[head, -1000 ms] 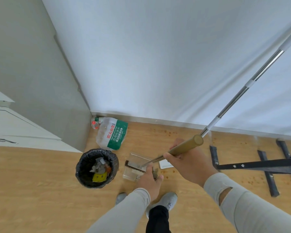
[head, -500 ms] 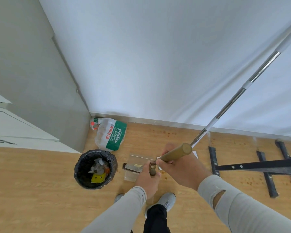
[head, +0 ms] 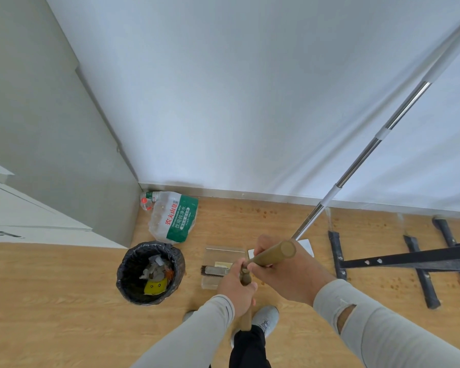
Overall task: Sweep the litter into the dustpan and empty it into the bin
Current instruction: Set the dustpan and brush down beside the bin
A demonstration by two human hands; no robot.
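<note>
A clear dustpan (head: 225, 252) lies flat on the wooden floor just right of the bin. A dark-bristled broom head (head: 210, 269) rests across it. My right hand (head: 287, 274) is closed around the thick olive broom handle (head: 274, 254). My left hand (head: 235, 286) grips a thinner olive handle (head: 246, 321) that runs down toward my feet; it looks like the dustpan's. The two hands almost touch. The black-lined bin (head: 129, 261) stands to the left and holds paper scraps and a yellow wrapper. Any litter in the pan is hard to make out.
A shrink-wrapped pack of water bottles (head: 174, 219) lies against the wall behind the bin. A silver mop pole (head: 369, 150) leans up to the right. Black metal frame legs (head: 420, 261) cross the floor at right. A white cabinet (head: 24, 216) is at left, and my grey shoe (head: 266, 318) is below.
My right hand and the top of the broom handle have come down and left, close against my left hand. The broom head stays over the dustpan.
</note>
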